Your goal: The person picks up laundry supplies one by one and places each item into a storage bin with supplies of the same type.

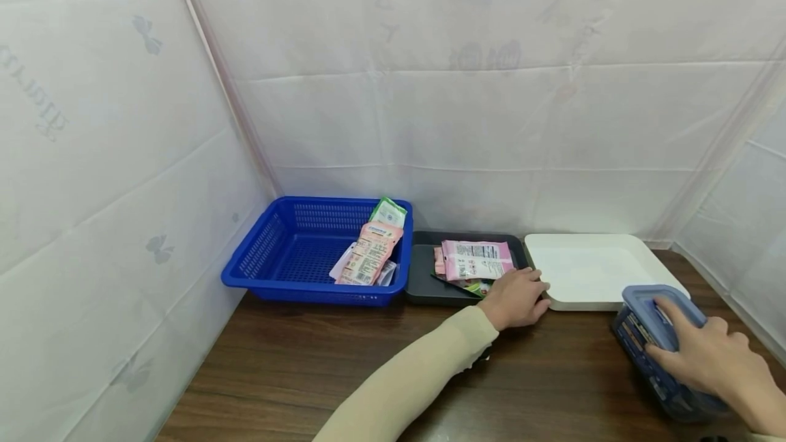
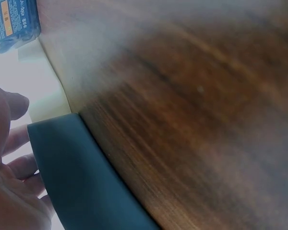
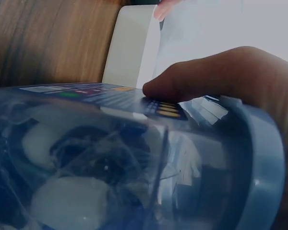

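Note:
In the head view my right hand (image 1: 715, 353) grips a blue lidded plastic box (image 1: 660, 360) over its top, thumb on the printed side and fingers over the lid. The box tilts by the front right corner of the white tray (image 1: 617, 306). Through its clear wall, pale rounded shapes show in the right wrist view, where the thumb (image 3: 192, 79) presses the label. My left hand (image 1: 514, 297) reaches to the dark grey tray (image 1: 424, 292), fingers loosely extended over its right end toward the white tray. Pink and green packets (image 1: 475, 260) lie in the dark tray.
On the left stands a blue perforated basket (image 1: 319, 293) holding several flat packets (image 1: 370, 254). The basket and both trays line up along the back of the brown wooden table (image 1: 295, 374). White sheeting (image 1: 467, 121) encloses the back and sides.

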